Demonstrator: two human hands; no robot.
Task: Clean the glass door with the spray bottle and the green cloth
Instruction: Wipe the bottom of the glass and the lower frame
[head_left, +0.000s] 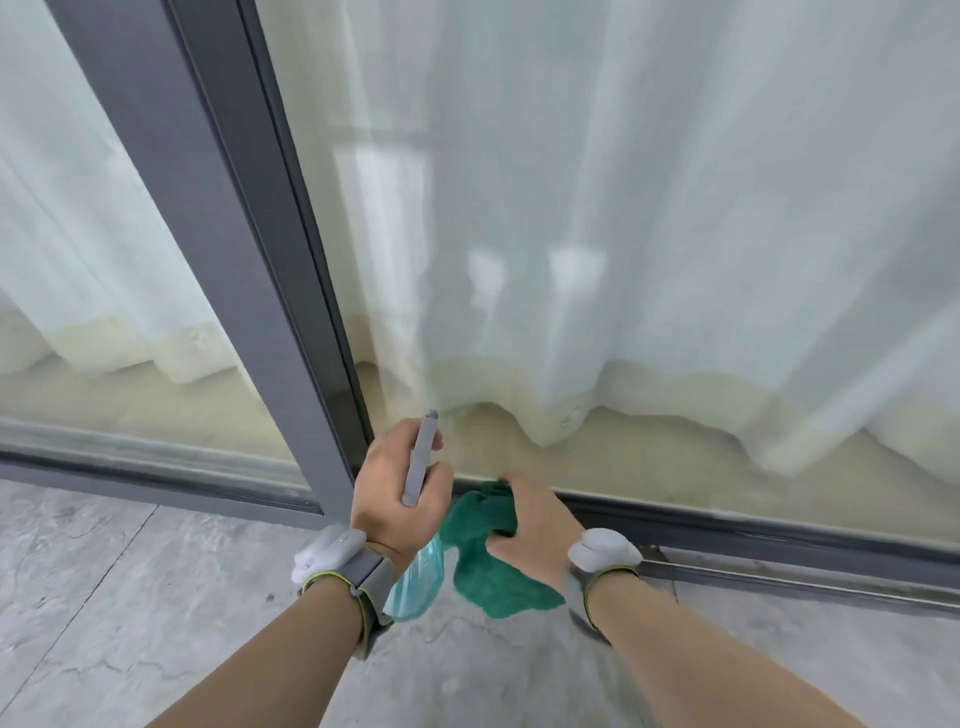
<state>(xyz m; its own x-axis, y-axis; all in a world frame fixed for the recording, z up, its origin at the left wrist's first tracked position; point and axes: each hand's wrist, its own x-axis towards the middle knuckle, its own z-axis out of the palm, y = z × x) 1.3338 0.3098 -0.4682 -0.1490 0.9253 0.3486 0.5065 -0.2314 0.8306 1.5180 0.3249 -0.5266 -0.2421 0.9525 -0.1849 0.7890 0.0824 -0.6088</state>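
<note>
The glass door (649, 234) fills most of the view, with a white curtain behind the pane. My left hand (389, 493) grips the spray bottle (420, 582) by its neck; the grey nozzle points up toward the glass and the clear blue body hangs below my wrist. My right hand (535, 519) holds the green cloth (488, 566) bunched up at the bottom edge of the pane, beside the lower frame. Part of the cloth hangs loose under my palm.
A dark grey door frame (249, 249) runs diagonally from top left down to the floor track (805, 577). A second pane lies to the left of it. Grey marble-look floor tiles (130, 597) lie under my arms.
</note>
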